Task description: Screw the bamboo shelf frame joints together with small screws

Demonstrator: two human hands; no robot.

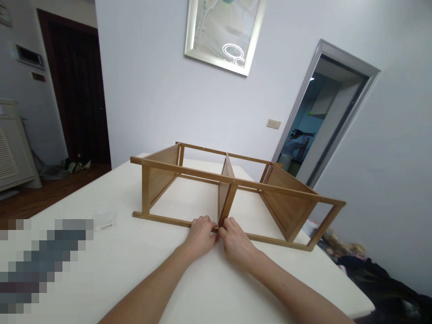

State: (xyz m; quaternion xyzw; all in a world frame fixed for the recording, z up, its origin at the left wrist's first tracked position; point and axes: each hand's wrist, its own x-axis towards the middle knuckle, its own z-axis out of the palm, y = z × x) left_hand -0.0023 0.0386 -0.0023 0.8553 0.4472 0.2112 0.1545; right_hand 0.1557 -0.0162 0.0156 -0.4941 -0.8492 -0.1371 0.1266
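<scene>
1. The wooden shelf frame [233, 181] lies on its side on the white table [189, 297], directly in front of the person, its long side running across beyond both hands.
2. The left hand [201, 236] is closed on the lower front rail [270, 240], knuckles up, just left of the middle shelf panel [224, 198].
3. The right hand [238, 240] has its fingers curled over the same rail, at the panel's near lower end; its fingertips are partly hidden, so I cannot tell how firmly it grips.
4. The two hands nearly meet at that joint, so the rail lies under their fingers and the panel rises just beyond, between them.
5. The left end panel [164, 173] stands well apart from the left hand; the right end panel [290, 198] is off beyond the right.
6. A small clear bag [104, 220] rests on the table, left of the left hand.
</scene>
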